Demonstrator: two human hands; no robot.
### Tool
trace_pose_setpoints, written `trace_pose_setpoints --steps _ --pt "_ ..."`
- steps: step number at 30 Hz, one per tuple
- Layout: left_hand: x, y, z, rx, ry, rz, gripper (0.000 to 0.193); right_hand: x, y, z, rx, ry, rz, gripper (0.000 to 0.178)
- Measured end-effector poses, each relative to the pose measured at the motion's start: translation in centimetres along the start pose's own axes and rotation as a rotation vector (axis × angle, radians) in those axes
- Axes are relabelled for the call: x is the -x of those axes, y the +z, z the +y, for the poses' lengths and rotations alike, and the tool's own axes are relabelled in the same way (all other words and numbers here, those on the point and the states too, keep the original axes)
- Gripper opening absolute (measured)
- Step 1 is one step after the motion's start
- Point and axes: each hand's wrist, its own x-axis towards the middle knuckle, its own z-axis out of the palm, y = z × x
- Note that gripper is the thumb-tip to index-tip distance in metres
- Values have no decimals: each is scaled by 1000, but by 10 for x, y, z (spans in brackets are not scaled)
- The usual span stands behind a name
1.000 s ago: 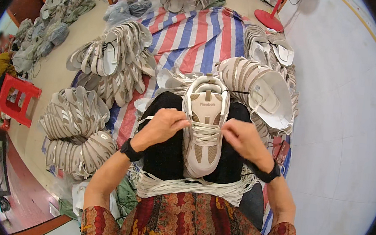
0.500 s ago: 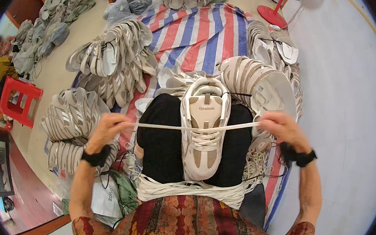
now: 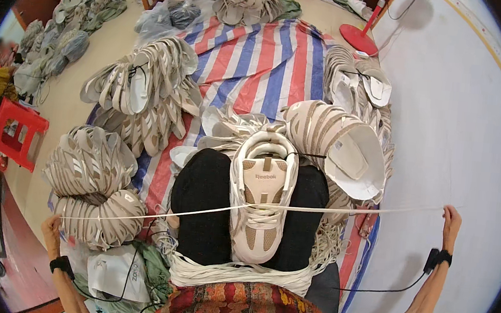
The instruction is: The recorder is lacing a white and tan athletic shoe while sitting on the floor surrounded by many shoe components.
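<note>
The person's left hand (image 3: 50, 232) and right hand (image 3: 451, 223) are spread wide to either side, each curled closed on one end of a pale lace (image 3: 330, 210). The fingers of the left hand are bunched together with the lace running out from their top. Those of the right hand are pinched tight too, as far as can be told, for the lace thins to a blur just there. Between the two grips the lace runs taut, rising from the left hand toward the right.

Midway between the hands, and well apart from both, is the shoe (image 3: 263, 185), beige and white, its toe toward the wearer. It lies on the black-clad legs (image 3: 200, 206), and the lace crosses over its upper rows of lacing. Nearer the body than the shoe, a lace bundle (image 3: 239, 274) lies across the lap.

Just inward of the left hand stand stacked uppers (image 3: 96, 163), with a white bag (image 3: 118, 273) lower down. Ahead of that hand and farther out is a red stool (image 3: 20, 134). The right hand is over the pale floor (image 3: 444, 145). Beyond both grips, a striped sheet (image 3: 253, 66) stretches away between more stacks.
</note>
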Motion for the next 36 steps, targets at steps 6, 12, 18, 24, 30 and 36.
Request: trace_pose_setpoints --steps 6,12,18,24,30,36 --pt "32 27 -25 -398 27 410 21 74 9 56 295 154 505 32" --pt "2 94 54 619 -238 549 30 114 72 -68 -1026 430 626 28" --pt "-44 176 268 911 -100 41 31 120 101 -264 -1001 153 -181 27" --pt "-19 226 400 982 -136 -670 16 111 150 -346 -929 50 -724 17" --pt "0 269 453 886 84 -831 14 118 173 -337 -935 -121 -616 14" --pt "11 275 471 542 642 -541 11 119 176 -336 -956 -154 -688 13"
